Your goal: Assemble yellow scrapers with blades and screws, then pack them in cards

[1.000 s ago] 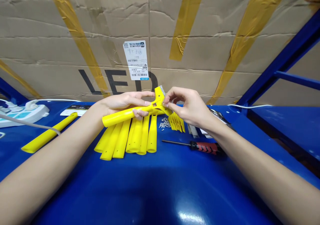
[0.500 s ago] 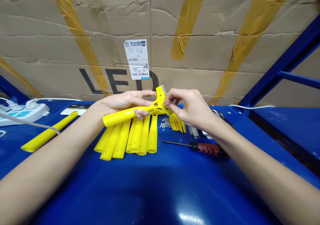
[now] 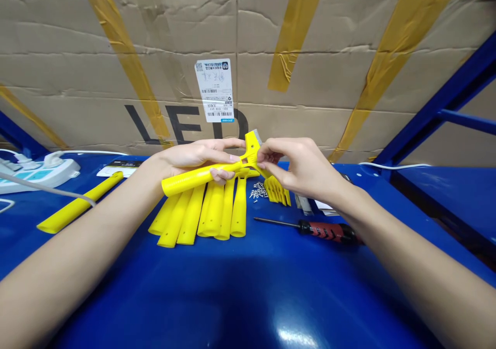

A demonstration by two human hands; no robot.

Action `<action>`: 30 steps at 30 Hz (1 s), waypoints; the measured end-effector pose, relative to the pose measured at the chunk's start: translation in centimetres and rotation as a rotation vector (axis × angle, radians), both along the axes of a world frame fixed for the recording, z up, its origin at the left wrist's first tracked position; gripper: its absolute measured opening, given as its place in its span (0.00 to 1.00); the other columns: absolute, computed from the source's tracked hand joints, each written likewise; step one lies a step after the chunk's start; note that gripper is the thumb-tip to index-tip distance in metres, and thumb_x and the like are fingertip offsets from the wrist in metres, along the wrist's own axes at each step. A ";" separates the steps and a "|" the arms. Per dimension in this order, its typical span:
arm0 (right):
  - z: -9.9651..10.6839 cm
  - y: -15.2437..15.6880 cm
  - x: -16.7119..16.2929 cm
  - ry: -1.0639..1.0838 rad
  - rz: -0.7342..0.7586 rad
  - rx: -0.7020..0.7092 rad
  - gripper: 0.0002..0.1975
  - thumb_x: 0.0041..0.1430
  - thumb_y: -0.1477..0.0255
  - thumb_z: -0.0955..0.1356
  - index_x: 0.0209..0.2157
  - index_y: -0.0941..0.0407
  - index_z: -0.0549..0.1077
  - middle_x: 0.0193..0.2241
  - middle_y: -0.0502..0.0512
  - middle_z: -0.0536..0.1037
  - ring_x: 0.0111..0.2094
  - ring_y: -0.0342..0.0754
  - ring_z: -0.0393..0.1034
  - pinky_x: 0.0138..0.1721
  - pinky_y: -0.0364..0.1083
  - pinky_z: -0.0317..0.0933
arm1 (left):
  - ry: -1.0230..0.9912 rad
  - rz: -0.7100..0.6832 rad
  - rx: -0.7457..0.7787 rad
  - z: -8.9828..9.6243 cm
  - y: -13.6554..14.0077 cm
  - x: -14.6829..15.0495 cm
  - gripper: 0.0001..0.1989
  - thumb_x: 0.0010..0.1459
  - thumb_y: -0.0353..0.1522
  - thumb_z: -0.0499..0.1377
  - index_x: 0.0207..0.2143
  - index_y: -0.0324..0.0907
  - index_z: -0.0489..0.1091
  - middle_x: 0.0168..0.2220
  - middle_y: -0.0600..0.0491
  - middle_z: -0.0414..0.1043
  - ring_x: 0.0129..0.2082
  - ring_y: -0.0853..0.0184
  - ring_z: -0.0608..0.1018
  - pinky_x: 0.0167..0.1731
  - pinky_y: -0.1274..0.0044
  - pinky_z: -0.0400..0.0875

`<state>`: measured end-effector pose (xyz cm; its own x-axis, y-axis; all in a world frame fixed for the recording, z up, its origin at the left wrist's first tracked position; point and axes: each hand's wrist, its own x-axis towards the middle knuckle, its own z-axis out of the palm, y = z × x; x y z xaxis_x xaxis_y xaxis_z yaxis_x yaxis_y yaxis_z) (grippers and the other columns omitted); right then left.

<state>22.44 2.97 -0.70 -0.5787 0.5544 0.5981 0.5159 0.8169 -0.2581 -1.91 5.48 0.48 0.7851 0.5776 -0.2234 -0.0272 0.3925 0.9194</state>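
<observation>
Over the table I hold a yellow scraper (image 3: pixel 194 177) tilted, its wide head up and a thin grey blade edge at the top. My left hand (image 3: pixel 194 158) is closed around its handle near the neck. My right hand (image 3: pixel 296 163) pinches at the right side of the head; its fingertips hide whatever small part may be between them. Below lie several yellow scraper handles (image 3: pixel 188 222) side by side. Close to them are a pile of small screws (image 3: pixel 259 190) and a row of yellow plastic head pieces (image 3: pixel 277 191). A red and black screwdriver (image 3: pixel 327 231) lies in front of my right forearm.
On the left are a single yellow handle (image 3: pixel 79 204) and a white power strip (image 3: pixel 50 176) with cords. Grey strips (image 3: pixel 303 204) lie behind the screwdriver. A large cardboard box (image 3: pixel 174 54) stands along the back of the blue table (image 3: pixel 174 292). A blue frame (image 3: pixel 437 101) rises at right.
Both hands keep nearly the same hold on the scraper. The whole view has shifted slightly, with things now a little further right.
</observation>
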 end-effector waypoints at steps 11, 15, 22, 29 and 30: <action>-0.5 0.5 0.2 -0.052 -0.012 0.181 0.07 0.65 0.78 0.67 0.36 0.60 0.78 0.33 0.59 0.79 0.35 0.50 0.73 0.38 0.48 0.65 | -0.003 0.023 -0.017 0.0 0.1 0.0 0.27 0.61 0.23 0.62 0.61 0.46 0.62 0.29 0.54 0.70 0.21 0.75 0.69 0.24 0.82 0.64; -1.3 1.0 0.2 -0.108 0.001 0.312 0.10 0.69 0.75 0.63 0.38 0.61 0.76 0.36 0.63 0.78 0.40 0.54 0.71 0.42 0.51 0.67 | -0.023 0.032 -0.039 -0.1 0.3 -0.1 0.24 0.61 0.23 0.63 0.58 0.46 0.64 0.29 0.53 0.71 0.21 0.75 0.70 0.24 0.82 0.65; -1.9 1.4 0.2 -0.100 -0.052 0.394 0.10 0.70 0.75 0.60 0.38 0.59 0.72 0.34 0.63 0.76 0.36 0.53 0.67 0.39 0.51 0.65 | -0.010 0.028 -0.040 0.0 0.2 0.1 0.26 0.61 0.22 0.62 0.60 0.45 0.63 0.28 0.54 0.70 0.21 0.75 0.69 0.24 0.82 0.65; -1.5 1.0 0.3 -0.039 -0.121 0.235 0.14 0.71 0.74 0.59 0.47 0.57 0.75 0.40 0.63 0.78 0.41 0.53 0.70 0.43 0.52 0.66 | -0.009 0.044 -0.052 0.1 0.0 -0.1 0.28 0.61 0.23 0.62 0.62 0.45 0.63 0.31 0.53 0.71 0.22 0.75 0.70 0.24 0.82 0.65; -1.4 0.9 0.3 -0.010 -0.131 0.226 0.15 0.71 0.74 0.59 0.49 0.56 0.75 0.41 0.62 0.78 0.42 0.53 0.71 0.43 0.52 0.66 | -0.017 0.046 -0.055 0.1 0.1 -0.2 0.28 0.61 0.23 0.62 0.62 0.45 0.63 0.32 0.52 0.72 0.22 0.74 0.71 0.24 0.81 0.66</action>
<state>22.74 3.89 -2.06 -0.5174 0.4777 0.7100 0.6224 0.7795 -0.0708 -2.09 5.54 0.54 0.7620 0.6003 -0.2427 -0.0617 0.4405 0.8956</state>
